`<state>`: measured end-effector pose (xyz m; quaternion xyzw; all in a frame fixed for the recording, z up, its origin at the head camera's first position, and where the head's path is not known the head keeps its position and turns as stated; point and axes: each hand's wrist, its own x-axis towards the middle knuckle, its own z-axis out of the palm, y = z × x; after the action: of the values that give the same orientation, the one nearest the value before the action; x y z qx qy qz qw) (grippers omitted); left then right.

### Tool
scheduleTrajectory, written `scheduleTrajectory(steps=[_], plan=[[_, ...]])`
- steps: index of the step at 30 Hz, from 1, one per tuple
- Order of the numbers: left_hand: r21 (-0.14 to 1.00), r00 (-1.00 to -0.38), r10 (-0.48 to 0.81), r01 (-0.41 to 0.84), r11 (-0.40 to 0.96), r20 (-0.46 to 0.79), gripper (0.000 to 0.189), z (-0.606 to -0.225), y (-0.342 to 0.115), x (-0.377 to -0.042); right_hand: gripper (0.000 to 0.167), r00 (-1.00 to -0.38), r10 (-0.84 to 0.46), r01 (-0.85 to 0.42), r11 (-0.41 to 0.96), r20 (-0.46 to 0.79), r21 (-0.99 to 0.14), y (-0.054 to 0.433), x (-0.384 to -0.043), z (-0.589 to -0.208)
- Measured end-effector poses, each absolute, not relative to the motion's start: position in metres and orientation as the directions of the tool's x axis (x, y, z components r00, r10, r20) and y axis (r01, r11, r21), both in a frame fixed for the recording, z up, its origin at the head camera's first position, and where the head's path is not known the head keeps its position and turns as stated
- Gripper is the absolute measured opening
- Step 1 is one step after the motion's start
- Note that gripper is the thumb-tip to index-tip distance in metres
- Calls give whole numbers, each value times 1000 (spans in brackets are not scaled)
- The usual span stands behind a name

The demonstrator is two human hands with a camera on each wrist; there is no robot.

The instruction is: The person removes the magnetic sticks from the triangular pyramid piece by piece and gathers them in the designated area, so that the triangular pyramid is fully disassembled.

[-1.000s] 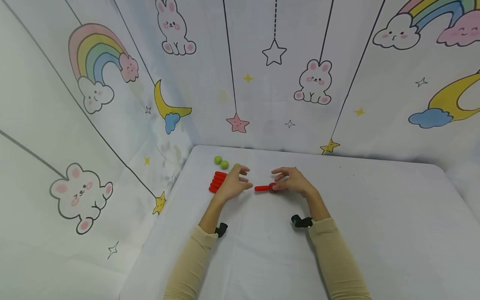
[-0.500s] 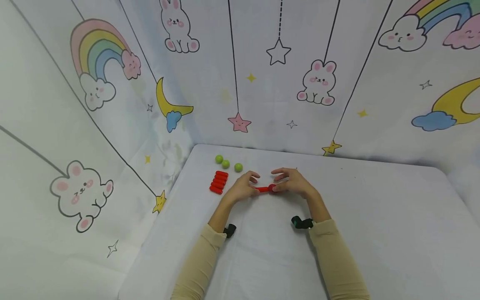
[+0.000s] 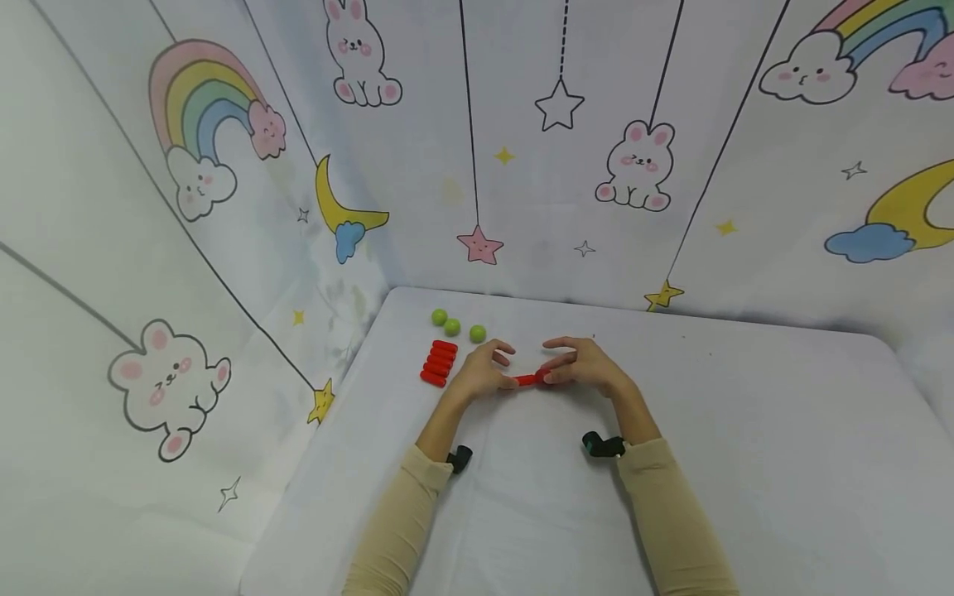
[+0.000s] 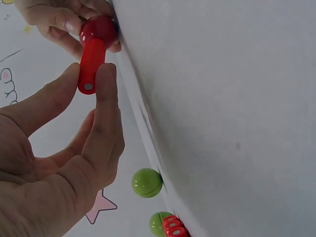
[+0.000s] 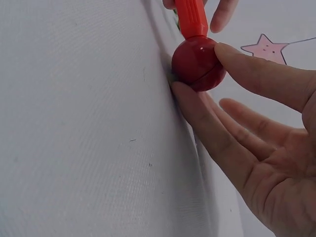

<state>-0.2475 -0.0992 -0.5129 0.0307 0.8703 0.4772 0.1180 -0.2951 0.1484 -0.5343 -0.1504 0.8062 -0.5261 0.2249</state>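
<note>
Between my hands, a short red magnetic stick [image 4: 92, 64] with a silver dot in its end meets a glossy dark red ball [image 5: 195, 64]. My left hand [image 3: 480, 372] pinches the free end of the stick between thumb and finger. From the other side, my right hand [image 3: 589, 366] holds the ball with its thumb and a fingertip, the other fingers spread apart from it. In the right wrist view the stick's ridged end sits against the ball. Both pieces are low over the white tabletop.
Left of my left hand, several red sticks [image 3: 439, 362] lie side by side in a row. Behind them are three green balls [image 3: 452, 327]. A white cloth [image 3: 537, 513] covers the table, and a printed curtain [image 3: 417, 165] rises along its back and left.
My left hand has moved right, away from the row of sticks and green balls, and now pinches the stick's free end. The right hand stays on the red ball.
</note>
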Motion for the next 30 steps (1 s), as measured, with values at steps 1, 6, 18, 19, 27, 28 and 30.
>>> scheduleTrajectory(steps=[1,6,18,19,27,28,30], plan=[[835,-970,163,-63,546,-180,56,-513,-99,-248,70,-856,-474,-1,404,-208,-915,149,-295,-534],[824,-964,157,-91,559,-213,57,-512,-98,-247,66,-859,-461,12,421,-225,-907,147,-292,-530],[833,-957,173,-105,543,-233,56,-511,-102,-246,63,-855,-444,21,486,-268,-874,140,-290,-523],[834,-956,175,-105,542,-234,55,-511,-103,-246,63,-855,-444,18,491,-268,-871,140,-289,-523],[838,-952,180,-117,533,-247,54,-514,-105,-248,66,-854,-442,15,507,-275,-862,138,-287,-521],[838,-951,180,-119,532,-250,53,-514,-105,-248,66,-854,-441,16,508,-276,-861,138,-287,-521],[837,-949,183,-123,534,-256,54,-514,-105,-248,66,-853,-446,9,509,-273,-861,138,-286,-521]])
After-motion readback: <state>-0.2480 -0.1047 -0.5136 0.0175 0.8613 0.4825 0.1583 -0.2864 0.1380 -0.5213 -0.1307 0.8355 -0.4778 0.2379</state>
